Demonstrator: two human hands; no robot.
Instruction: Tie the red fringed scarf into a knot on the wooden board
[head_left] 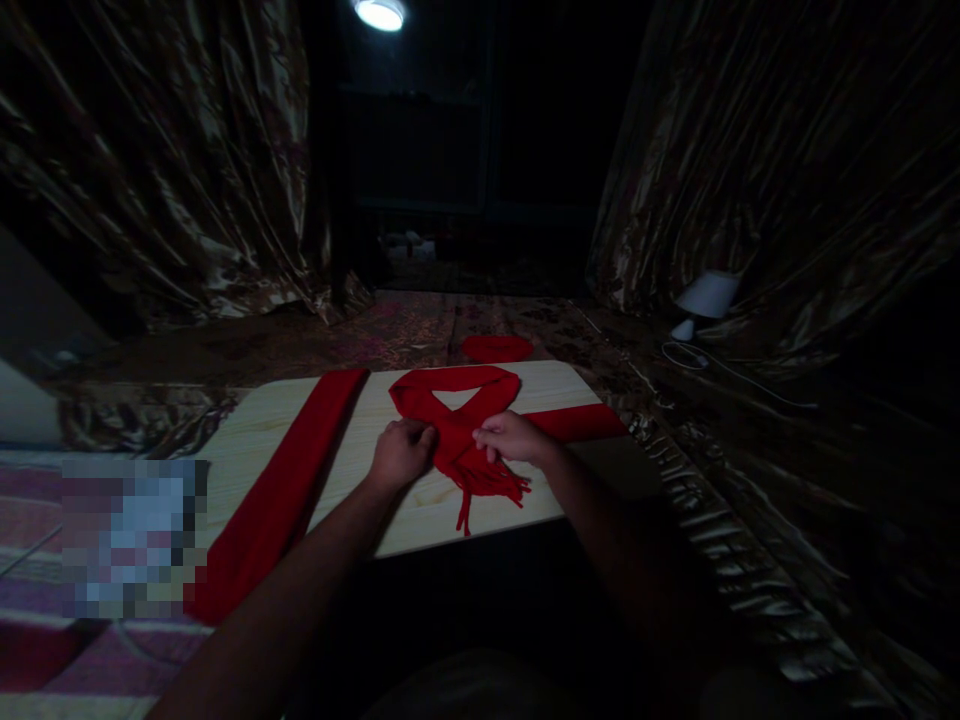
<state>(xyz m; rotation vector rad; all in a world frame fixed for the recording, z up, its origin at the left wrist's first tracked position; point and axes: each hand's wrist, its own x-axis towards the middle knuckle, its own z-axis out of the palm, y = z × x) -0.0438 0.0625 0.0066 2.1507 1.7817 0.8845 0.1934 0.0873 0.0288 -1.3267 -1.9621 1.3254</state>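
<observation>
"Why does the red scarf (454,432) cross between the fingers?"

"Perhaps for even reach: left hand (403,450) curled at its edge, right hand (511,438) bunched over it; whether either pinches cloth, I can't tell."

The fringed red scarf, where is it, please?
In the head view, the fringed red scarf lies looped near the centre of the pale tabletop, crossing between the left hand and the right hand.
</observation>
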